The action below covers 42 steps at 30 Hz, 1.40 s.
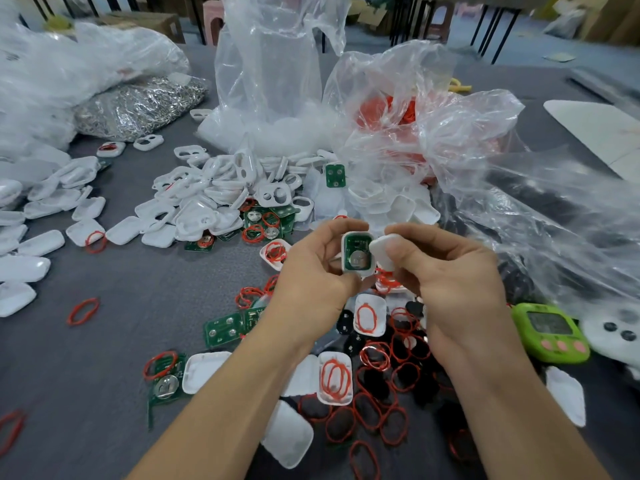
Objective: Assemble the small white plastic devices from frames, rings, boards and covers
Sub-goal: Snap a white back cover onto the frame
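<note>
My left hand (311, 271) grips a white frame (358, 253) with a green board and a coin cell seated in it, its open face toward me. My right hand (450, 271) pinches a white cover (381, 249) just right of the frame, overlapping its right edge. Both are held above the grey table (121, 306). Red rings (367, 410) lie scattered below my hands, some inside white covers (335, 377). Loose green boards (223, 329) lie to the left. A heap of white frames (207, 199) sits further back.
Clear plastic bags (277, 81) of white parts and red rings stand at the back, one (554, 209) spreading along the right. A bag of metal parts (138, 105) lies back left. A green timer (550, 332) sits at the right. Finished white shells (24, 265) line the left edge.
</note>
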### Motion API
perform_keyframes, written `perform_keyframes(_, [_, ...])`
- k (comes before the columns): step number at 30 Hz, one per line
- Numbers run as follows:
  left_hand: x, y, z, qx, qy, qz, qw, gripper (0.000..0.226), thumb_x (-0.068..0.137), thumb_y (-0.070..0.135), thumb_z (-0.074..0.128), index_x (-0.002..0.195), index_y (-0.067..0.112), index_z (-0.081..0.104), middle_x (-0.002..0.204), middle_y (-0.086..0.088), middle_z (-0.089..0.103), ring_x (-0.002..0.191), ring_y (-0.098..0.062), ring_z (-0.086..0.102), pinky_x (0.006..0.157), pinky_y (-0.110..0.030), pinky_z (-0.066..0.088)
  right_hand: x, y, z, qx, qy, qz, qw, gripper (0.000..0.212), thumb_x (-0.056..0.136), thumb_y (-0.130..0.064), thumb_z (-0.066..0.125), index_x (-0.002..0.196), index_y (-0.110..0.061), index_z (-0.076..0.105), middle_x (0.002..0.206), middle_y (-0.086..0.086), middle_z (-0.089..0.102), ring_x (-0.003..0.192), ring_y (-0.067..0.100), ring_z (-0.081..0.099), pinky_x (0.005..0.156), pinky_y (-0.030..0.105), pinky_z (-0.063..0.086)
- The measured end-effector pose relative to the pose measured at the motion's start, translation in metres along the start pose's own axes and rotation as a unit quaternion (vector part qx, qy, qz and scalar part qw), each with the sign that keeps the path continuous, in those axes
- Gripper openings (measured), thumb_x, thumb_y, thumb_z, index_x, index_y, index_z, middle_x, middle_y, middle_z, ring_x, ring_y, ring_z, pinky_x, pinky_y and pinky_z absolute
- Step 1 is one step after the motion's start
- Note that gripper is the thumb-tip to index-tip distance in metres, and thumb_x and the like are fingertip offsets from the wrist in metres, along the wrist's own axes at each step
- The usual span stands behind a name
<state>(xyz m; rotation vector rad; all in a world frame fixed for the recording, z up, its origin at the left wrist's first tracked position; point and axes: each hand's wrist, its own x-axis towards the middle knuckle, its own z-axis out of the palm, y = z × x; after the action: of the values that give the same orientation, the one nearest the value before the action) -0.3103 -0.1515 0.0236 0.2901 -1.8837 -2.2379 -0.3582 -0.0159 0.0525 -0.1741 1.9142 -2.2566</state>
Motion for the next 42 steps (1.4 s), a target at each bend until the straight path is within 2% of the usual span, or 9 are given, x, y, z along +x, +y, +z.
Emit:
perform_keyframes(3, [-0.002,-0.001,0.003,0.022,-0.005,0.006,1.0,0.053,0.081,-0.023,0.066,0.119,0.014,0.061,0.105,-0.01,0.075,0.092,-0.023,0.069,0.087,-0.046,0.061,-0.001,-0.001,-0.002,-0.005,-0.019,-0.004,1.0,0.035,0.048,-0.036,0.086,0.08,-0.021,0.084,0.088,0.017,0.078,0.082,0.034,0.076,0.073,0.039,0.063])
perform_keyframes(6, [-0.003,0.0,0.005,0.023,-0.006,0.002,1.0,0.056,0.078,-0.02,0.072,0.119,0.015,0.058,0.105,-0.012,0.074,0.096,-0.032,0.071,0.093,-0.059,0.057,0.001,-0.001,-0.003,-0.016,-0.042,-0.03,0.999,0.012,0.068,-0.02,0.085,0.08,-0.024,0.084,0.083,0.008,0.08,0.078,0.023,0.077,0.066,0.024,0.06])
perform_keyframes(8, [-0.002,0.001,0.007,0.025,-0.004,0.001,1.0,0.058,0.075,-0.018,0.076,0.119,0.016,0.058,0.104,-0.013,0.074,0.093,-0.031,0.07,0.092,-0.065,0.054,0.003,0.004,-0.003,-0.045,-0.03,-0.045,0.998,0.017,0.081,-0.01,0.082,0.082,-0.027,0.084,0.084,0.004,0.08,0.079,0.023,0.077,0.067,0.027,0.061])
perform_keyframes(15, [-0.003,0.0,0.01,0.048,-0.017,0.028,0.998,0.048,0.071,-0.002,0.072,0.104,0.03,0.06,0.095,-0.009,0.074,0.084,-0.028,0.067,0.082,-0.061,0.056,0.004,0.017,0.0,-0.14,0.017,-0.092,0.986,0.021,0.086,-0.022,0.08,0.086,-0.043,0.082,0.09,-0.01,0.08,0.081,0.018,0.076,0.073,0.04,0.063])
perform_keyframes(23, [-0.004,0.0,0.012,0.005,-0.02,0.014,1.0,0.049,0.073,-0.007,0.066,0.107,0.028,0.061,0.096,-0.015,0.072,0.087,-0.026,0.065,0.091,-0.073,0.049,0.0,0.018,0.005,-0.209,0.052,-0.144,0.966,0.019,0.086,-0.023,0.083,0.086,-0.042,0.08,0.08,-0.029,0.074,0.076,-0.004,0.072,0.066,0.011,0.055])
perform_keyframes(27, [-0.003,-0.002,0.011,-0.014,-0.013,0.009,1.0,0.049,0.075,-0.011,0.061,0.111,0.022,0.059,0.097,-0.017,0.072,0.087,-0.024,0.065,0.082,-0.052,0.061,0.001,0.022,0.009,-0.209,0.081,-0.131,0.966,0.013,0.084,-0.025,0.084,0.086,-0.036,0.08,0.076,-0.021,0.075,0.069,0.005,0.073,0.067,0.034,0.063])
perform_keyframes(31, [-0.002,-0.002,0.008,-0.049,-0.01,0.001,0.999,0.047,0.084,-0.025,0.048,0.111,0.012,0.059,0.092,-0.006,0.076,0.083,-0.018,0.072,0.071,-0.029,0.06,0.001,0.024,0.008,-0.189,0.08,-0.112,0.972,0.006,0.081,-0.028,0.085,0.079,-0.03,0.08,0.071,-0.013,0.076,0.065,0.011,0.074,0.064,0.04,0.063])
perform_keyframes(35, [-0.002,-0.001,0.009,-0.085,-0.01,0.003,0.996,0.042,0.084,-0.024,0.047,0.107,0.009,0.059,0.105,-0.005,0.078,0.086,-0.019,0.075,0.068,-0.031,0.061,0.005,0.025,0.006,-0.114,0.046,-0.02,0.992,0.012,0.077,-0.031,0.086,0.079,-0.022,0.078,0.075,0.0,0.077,0.068,0.02,0.075,0.064,0.04,0.061])
perform_keyframes(42, [-0.002,0.002,0.005,-0.127,-0.036,-0.033,0.991,0.041,0.071,-0.015,0.054,0.104,0.009,0.061,0.125,0.0,0.072,0.105,-0.025,0.072,0.088,-0.052,0.061,0.005,0.015,0.004,0.003,-0.051,0.068,0.996,0.004,0.078,-0.021,0.082,0.076,-0.017,0.082,0.076,0.009,0.077,0.061,0.017,0.071,0.05,0.023,0.053])
